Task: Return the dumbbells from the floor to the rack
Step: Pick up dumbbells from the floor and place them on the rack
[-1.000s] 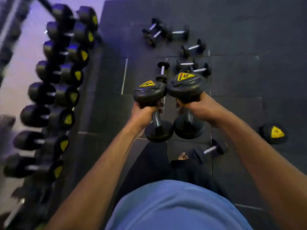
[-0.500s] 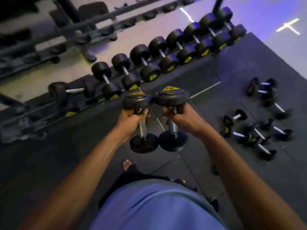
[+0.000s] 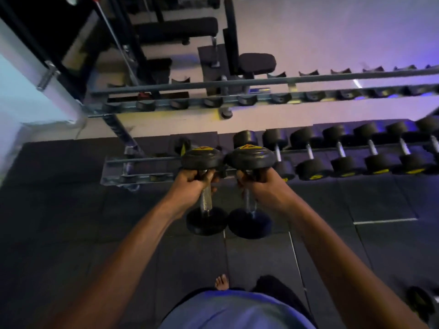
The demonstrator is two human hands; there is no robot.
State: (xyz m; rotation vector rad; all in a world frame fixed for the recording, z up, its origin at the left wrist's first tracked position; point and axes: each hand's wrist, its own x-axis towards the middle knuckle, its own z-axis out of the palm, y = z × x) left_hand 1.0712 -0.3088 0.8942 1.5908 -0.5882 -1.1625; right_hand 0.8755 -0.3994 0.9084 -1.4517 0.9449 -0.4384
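I hold two black dumbbells upright, side by side, in front of the rack. My left hand (image 3: 193, 184) grips the handle of the left dumbbell (image 3: 205, 160) just under its top head. My right hand (image 3: 261, 187) grips the handle of the right dumbbell (image 3: 249, 159) the same way. Both top heads carry yellow labels and nearly touch. The rack's lower tier (image 3: 142, 170) has bare cradles at its left end, right behind the held dumbbells. The upper tier (image 3: 237, 84) shows only bare cradles.
Several larger dumbbells (image 3: 342, 150) fill the lower tier to the right. A bench (image 3: 177, 29) and a seat pad (image 3: 257, 61) stand behind the rack. Dark rubber mats (image 3: 71, 210) cover the floor. One dumbbell head (image 3: 421, 300) lies at the bottom right. My bare foot (image 3: 222, 282) is below.
My view has swung from the floor dumbbells round to face the rack square on. Both hands still carry the same two dumbbells, now close to the lower tier's left end.
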